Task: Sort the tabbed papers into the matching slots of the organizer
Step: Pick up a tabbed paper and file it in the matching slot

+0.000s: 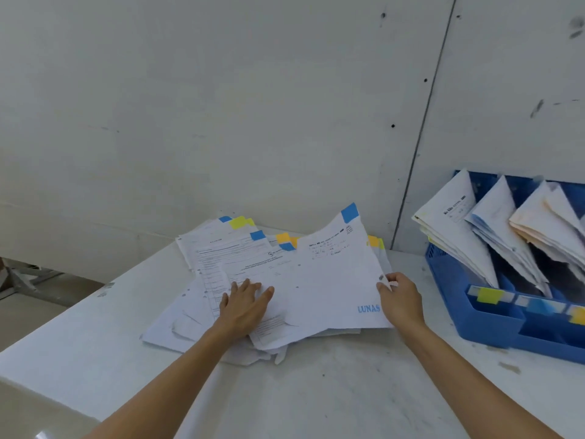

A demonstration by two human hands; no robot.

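Pinching the right edge of the top sheet [335,280], the right hand [400,301] is closed on it between thumb and fingertips. The left hand [243,307] is laid flat, fingers straight, on the pile [202,258] at the middle of the table [316,391]. A blue tab [349,212] is carried at the sheet's far corner, so the slot behind the blue label [538,305] of the organizer [487,324], just to the right, is judged the target. The pile is best pressed down while the sheet is drawn off, so that lower pages are not dragged along. Entry may be hindered by the filed papers [456,229], which lean across the slots. The neighbouring yellow label [487,295] invites a misfile.
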